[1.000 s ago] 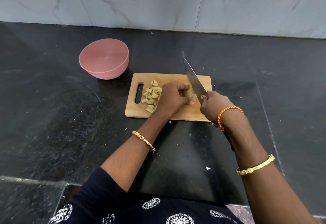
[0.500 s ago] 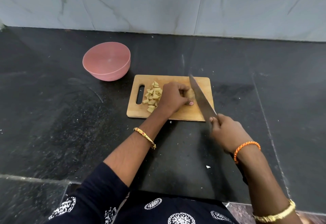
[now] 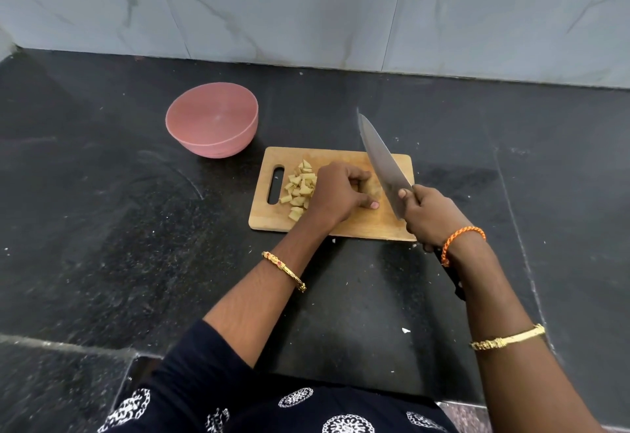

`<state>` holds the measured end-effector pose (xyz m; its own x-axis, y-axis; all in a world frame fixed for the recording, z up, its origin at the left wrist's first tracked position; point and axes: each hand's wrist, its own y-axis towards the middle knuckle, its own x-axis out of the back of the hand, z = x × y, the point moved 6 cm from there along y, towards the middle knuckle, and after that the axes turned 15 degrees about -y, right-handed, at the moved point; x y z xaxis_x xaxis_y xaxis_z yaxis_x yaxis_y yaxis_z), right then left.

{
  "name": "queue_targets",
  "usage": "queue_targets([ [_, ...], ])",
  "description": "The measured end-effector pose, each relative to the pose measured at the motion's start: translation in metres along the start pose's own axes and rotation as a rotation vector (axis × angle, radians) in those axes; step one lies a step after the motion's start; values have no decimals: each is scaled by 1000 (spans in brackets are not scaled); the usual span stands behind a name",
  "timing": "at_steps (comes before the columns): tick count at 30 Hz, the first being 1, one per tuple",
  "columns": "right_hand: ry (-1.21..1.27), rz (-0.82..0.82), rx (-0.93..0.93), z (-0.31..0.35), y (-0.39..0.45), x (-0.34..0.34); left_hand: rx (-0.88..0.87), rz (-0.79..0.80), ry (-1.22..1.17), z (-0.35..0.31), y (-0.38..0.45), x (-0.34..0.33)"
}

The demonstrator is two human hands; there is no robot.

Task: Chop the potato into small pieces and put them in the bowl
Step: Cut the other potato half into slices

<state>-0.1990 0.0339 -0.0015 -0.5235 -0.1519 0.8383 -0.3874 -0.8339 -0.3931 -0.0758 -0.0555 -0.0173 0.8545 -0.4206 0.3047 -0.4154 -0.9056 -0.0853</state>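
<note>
Head view, looking down on black stone counter [image 3: 102, 228]. One pink bowl [image 3: 212, 124], up and to the left of the left hand [image 3: 335, 195], well apart from it; inside bare, no potato pieces in it. One wooden cutting board [image 3: 361, 224] under both hands, slot handle at the end away from the right hand [image 3: 431, 216], near the bowl but not touching it.

On the board: one loose pile of potato pieces [image 3: 300, 187], just left of the left hand, touching its knuckle side. Roughly fifteen pieces visible; exact count not possible, some overlapped and some hidden by the hand. Uncut potato remnant [image 3: 373, 187] under the left-hand fingertips, mostly covered; shape and amount left not readable.

Left hand: fingers curled down, clamped on the remnant, thumb tip flat on the board toward the body. Right hand: fist closed round the dark handle of one large knife [image 3: 383, 163], forefinger against the blade base. Blade raised and slanted, tip pointing away and to the left, crossing above the board's far right corner, just right of the left hand; edge contact with the remnant not discernible.

Worn: one gold bangle on each forearm, one orange braided band on the right wrist. A few pale flecks on the counter between the arms.
</note>
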Motion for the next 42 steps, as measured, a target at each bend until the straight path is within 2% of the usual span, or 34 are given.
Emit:
queue_targets([
  [13, -137, 74, -56, 23, -4, -1, -42, -16, -11, 1, -2, 0],
  [18, -149, 109, -110, 10, -19, -19, -73, -35, 5, -2, -3, 0],
  [26, -152, 37, -152, -13, -55, -38, -79, -54, 3, -1, -5, 2],
  [33, -87, 80, -115, -23, -77, -26, -67, -35, 9, -1, -4, 1],
  [42, -59, 2, -65, -11, -55, 0, -29, -7, 0, 2, -4, 0],
])
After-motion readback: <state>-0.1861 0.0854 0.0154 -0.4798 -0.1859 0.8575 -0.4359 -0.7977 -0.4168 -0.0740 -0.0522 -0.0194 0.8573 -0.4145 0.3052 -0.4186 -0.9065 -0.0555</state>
